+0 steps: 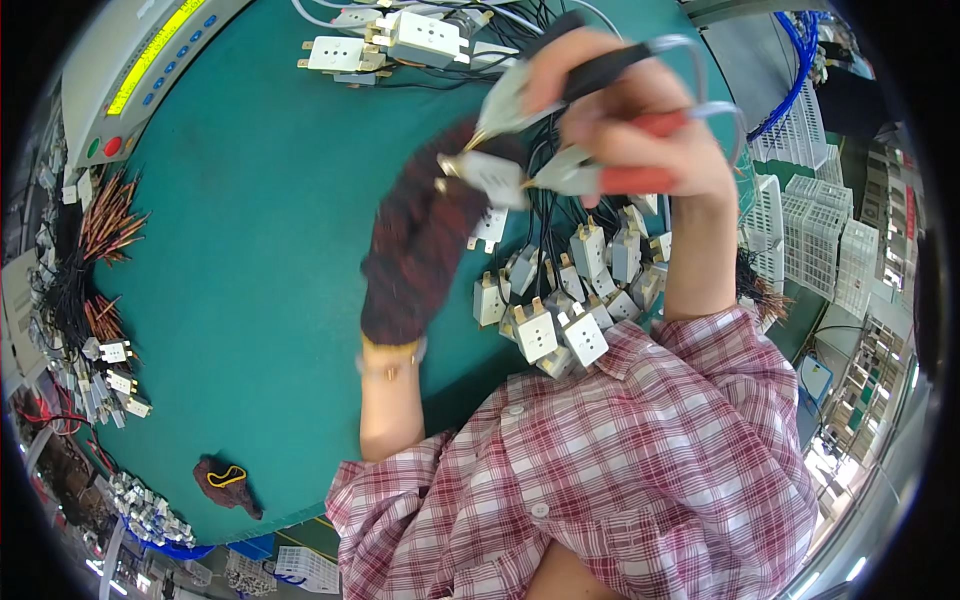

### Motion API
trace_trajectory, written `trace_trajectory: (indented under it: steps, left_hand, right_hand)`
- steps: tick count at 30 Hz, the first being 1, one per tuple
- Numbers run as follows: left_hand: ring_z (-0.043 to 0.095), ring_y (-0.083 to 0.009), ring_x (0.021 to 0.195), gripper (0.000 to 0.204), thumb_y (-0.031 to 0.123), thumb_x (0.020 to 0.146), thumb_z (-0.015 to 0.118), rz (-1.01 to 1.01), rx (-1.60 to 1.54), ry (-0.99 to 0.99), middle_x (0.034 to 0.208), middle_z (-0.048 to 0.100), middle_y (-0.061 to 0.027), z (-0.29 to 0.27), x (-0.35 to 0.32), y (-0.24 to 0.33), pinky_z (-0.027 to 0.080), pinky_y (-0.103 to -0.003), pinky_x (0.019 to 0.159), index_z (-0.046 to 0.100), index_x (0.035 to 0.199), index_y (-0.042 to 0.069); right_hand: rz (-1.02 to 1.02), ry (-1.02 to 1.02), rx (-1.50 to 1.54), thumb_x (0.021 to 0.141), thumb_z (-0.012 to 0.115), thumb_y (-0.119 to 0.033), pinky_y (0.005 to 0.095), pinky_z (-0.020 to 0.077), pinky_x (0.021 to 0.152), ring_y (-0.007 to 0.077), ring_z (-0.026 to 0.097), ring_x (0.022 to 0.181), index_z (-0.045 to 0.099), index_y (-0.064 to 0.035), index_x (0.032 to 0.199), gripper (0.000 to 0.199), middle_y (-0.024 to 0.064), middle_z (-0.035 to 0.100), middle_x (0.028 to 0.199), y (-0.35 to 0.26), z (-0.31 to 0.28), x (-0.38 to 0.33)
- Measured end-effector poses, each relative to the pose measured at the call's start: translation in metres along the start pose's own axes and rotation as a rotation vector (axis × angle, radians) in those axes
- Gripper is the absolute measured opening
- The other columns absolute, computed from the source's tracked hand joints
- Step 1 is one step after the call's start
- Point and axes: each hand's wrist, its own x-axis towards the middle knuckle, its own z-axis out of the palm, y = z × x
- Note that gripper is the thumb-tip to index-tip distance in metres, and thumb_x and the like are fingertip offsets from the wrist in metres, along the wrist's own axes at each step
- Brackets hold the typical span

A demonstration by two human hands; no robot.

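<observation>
My left hand, in a dark red-black knit glove, is closed at a small white block with brass blade terminals. Its fingertips are partly hidden behind the block. My bare right hand grips two test clips together, a black-handled one and a red-handled one. Both have pale sleeves; their metal tips reach the block's terminals at opposite ends, though blur hides the exact contact. Beneath my right hand lies a pile of similar white and grey blocks with black wires.
More wired blocks lie at the far edge of the green tabletop. A meter with a yellow display stands far left. Wire bundles with copper-coloured ends line the left side. A loose glove lies near left; white crates stand right.
</observation>
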Motion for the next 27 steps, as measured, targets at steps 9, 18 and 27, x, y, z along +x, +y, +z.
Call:
trace_trajectory:
  steps: [9, 18, 27]
  left_hand:
    - [0.055, -0.0278, 0.107, 0.036, 0.012, 0.087, 0.058, 0.380, 0.990, -0.512, 0.115, 0.056, -0.0161, 0.012, -0.025, 0.021, 0.044, -0.036, 0.091, 0.050, 0.119, -0.002]
    - [0.057, -0.0143, 0.085, 0.043, 0.012, 0.088, 0.059, 0.225, 0.735, 0.159, 0.103, 0.059, -0.0083, -0.048, 0.072, 0.005, 0.048, -0.027, 0.078, 0.045, 0.127, 0.004]
    - [0.052, -0.0057, 0.065, 0.044, 0.010, 0.084, 0.064, -0.161, 0.154, -0.037, 0.092, 0.062, -0.0031, -0.016, 0.035, -0.014, 0.042, -0.020, 0.053, 0.049, 0.125, 0.005]
  right_hand:
    - [-0.260, 0.418, 0.508, 0.087, 0.047, 0.000, 0.0383, 0.0574, 0.067, 0.0311, 0.066, 0.076, 0.044, 0.0028, 0.113, 0.026, 0.0192, 0.057, 0.104, 0.003, -0.009, -0.007]
    - [-0.205, 0.318, 0.318, 0.084, 0.053, 0.001, 0.0353, 0.0565, 0.069, 0.0234, 0.064, 0.081, 0.045, 0.0016, 0.113, 0.030, 0.0148, 0.055, 0.106, 0.001, -0.006, -0.010]
    - [-0.205, -0.024, -0.117, 0.073, 0.048, -0.001, 0.0214, 0.0455, 0.061, 0.0063, 0.057, 0.067, 0.054, -0.0010, 0.110, 0.037, 0.0046, 0.060, 0.089, 0.019, -0.004, -0.005]
